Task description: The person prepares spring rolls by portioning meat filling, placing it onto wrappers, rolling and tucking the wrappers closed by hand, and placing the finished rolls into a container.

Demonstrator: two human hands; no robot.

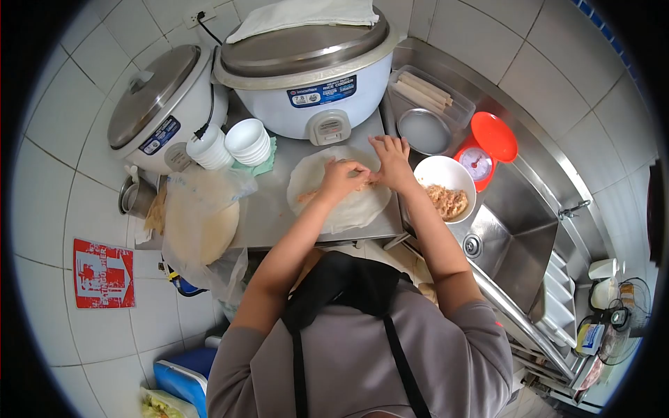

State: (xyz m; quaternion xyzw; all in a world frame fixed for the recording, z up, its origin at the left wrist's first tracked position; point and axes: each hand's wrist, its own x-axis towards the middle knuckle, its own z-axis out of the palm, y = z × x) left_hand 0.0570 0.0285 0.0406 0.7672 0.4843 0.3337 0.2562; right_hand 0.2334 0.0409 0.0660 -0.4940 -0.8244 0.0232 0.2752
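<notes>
A thin, round pale wrapper sheet [306, 173] lies flat on the steel counter in front of me, with a line of minced filling [305, 197] across it. My left hand [341, 181] is over the middle of the line, its fingers curled together at the filling. Close beside it, my right hand [394, 166] has its fingers apart and bent, with the thumb side near the filling's right end. Part of the filling is hidden under both hands. To the right, a white bowl [426, 169] holds more of the minced mixture [447, 202].
Behind the sheet stands a large rice cooker [268, 108], with another rice cooker [188, 115] to its left. Stacked white bowls [249, 143] and bagged round sheets [202, 223] sit left. A red scale [481, 164], metal pan [424, 131], plastic tray [456, 115] and sink [512, 223] are right.
</notes>
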